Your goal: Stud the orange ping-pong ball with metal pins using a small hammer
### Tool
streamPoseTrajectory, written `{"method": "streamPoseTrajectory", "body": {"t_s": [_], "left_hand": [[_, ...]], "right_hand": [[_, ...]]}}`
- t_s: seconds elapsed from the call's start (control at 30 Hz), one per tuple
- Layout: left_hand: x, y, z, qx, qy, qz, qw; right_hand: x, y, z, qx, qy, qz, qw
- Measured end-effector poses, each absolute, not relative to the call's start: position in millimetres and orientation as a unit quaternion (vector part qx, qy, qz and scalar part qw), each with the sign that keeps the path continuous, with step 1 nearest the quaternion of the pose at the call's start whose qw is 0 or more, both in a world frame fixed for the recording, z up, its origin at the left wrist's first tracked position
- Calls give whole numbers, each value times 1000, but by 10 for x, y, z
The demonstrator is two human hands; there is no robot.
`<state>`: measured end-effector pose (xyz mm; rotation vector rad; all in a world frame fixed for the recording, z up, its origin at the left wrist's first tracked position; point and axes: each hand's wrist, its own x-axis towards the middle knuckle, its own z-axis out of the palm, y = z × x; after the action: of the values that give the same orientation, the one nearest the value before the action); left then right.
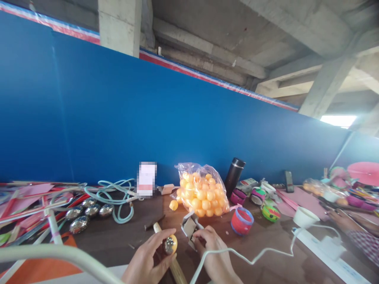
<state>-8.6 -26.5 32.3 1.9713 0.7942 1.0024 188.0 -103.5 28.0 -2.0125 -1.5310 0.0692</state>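
Note:
My left hand (151, 258) is closed round a small yellow ball (175, 243) with a shiny silver piece (169, 245) on its face. Under it lies a hammer-like tool with a wooden handle (177, 272). Just to the right, my right hand (209, 246) pinches at a small open grey-white box (189, 227); its fingertips are at the box's opening, and what they touch inside is too small to tell. Behind both hands stands a clear plastic bag of orange-yellow balls (204, 195), with one loose ball (173, 205) at its left.
A white cable (251, 261) crosses in front of my right wrist. Silver egg-shaped objects (79, 225) and a coiled pale-blue tube (120, 201) lie left. A black bottle (233, 177), red-blue round container (242, 221), white cup (306, 217) and power strip (328, 258) are right, near another person's hand (340, 221).

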Motion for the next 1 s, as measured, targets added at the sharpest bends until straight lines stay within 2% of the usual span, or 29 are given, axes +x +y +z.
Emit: {"method": "streamPoseTrajectory", "body": {"t_s": [0.37,0.7,1.0], "left_hand": [[-78,-247,278,769,317,391,394],[-79,-225,268,799,306,374,358],[-96,-235,283,807,311,366,343]], "right_hand": [[1887,-995,301,-775,-567,39,275],[1975,-956,194,-771,-561,74,292],[1957,-955,159,-763,-576,39,290]]}}
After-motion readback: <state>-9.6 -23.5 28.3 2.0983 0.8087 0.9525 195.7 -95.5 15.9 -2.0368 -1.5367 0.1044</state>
